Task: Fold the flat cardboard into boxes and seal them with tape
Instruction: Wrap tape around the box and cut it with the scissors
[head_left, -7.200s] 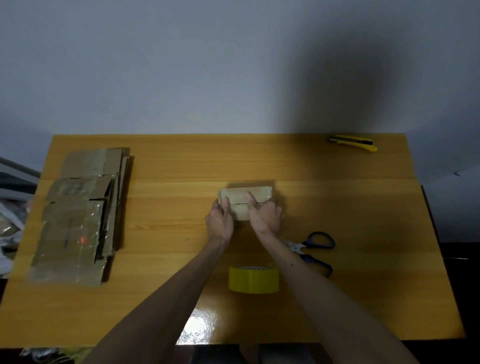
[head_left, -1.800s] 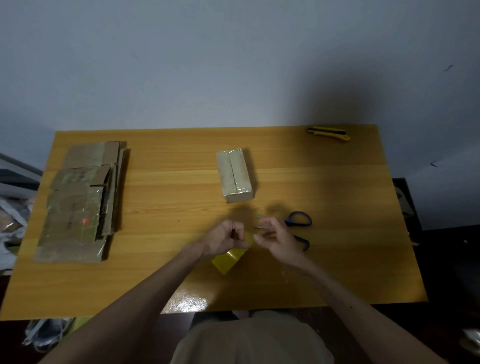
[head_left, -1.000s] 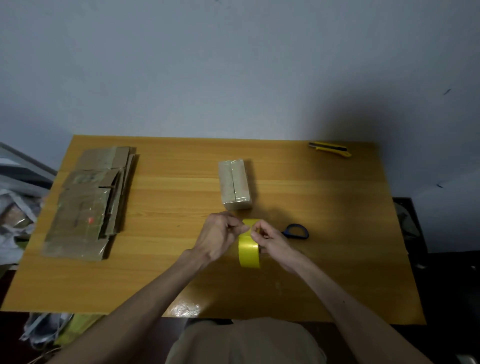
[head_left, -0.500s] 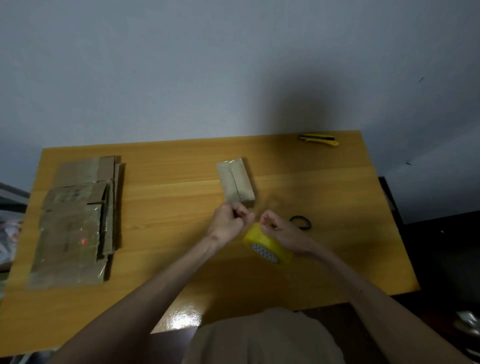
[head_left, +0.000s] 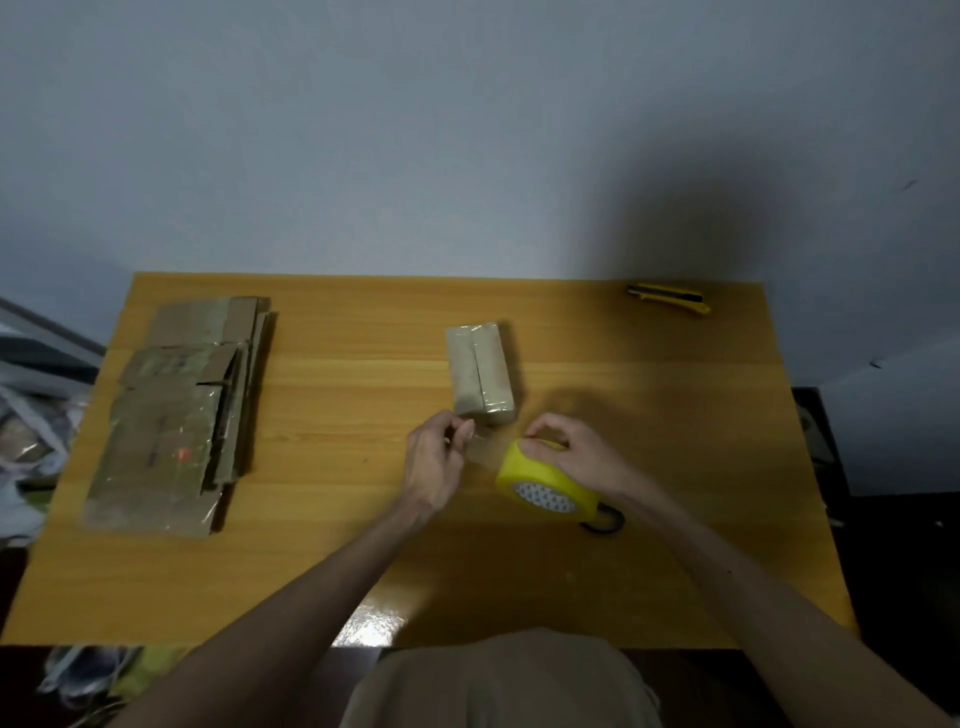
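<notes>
A folded cardboard box (head_left: 480, 371) lies lengthwise in the middle of the wooden table (head_left: 675, 415), its top flaps meeting along a centre seam. Just in front of it, my right hand (head_left: 576, 452) grips a yellow tape roll (head_left: 545, 486) held above the table. My left hand (head_left: 439, 457) pinches the free end of a clear tape strip (head_left: 485, 453) drawn out from the roll toward the left. The strip spans the short gap between my hands, near the box's front end.
A stack of flat cardboard sheets (head_left: 182, 415) lies at the table's left side. A yellow utility knife (head_left: 670, 299) sits at the far right corner. A scissors handle (head_left: 605, 522) shows behind the tape roll. Bags lie on the floor to the left.
My hands have moved apart, drawing a short length of tape off the roll. The roll has shifted right with my right hand. The box has not moved.
</notes>
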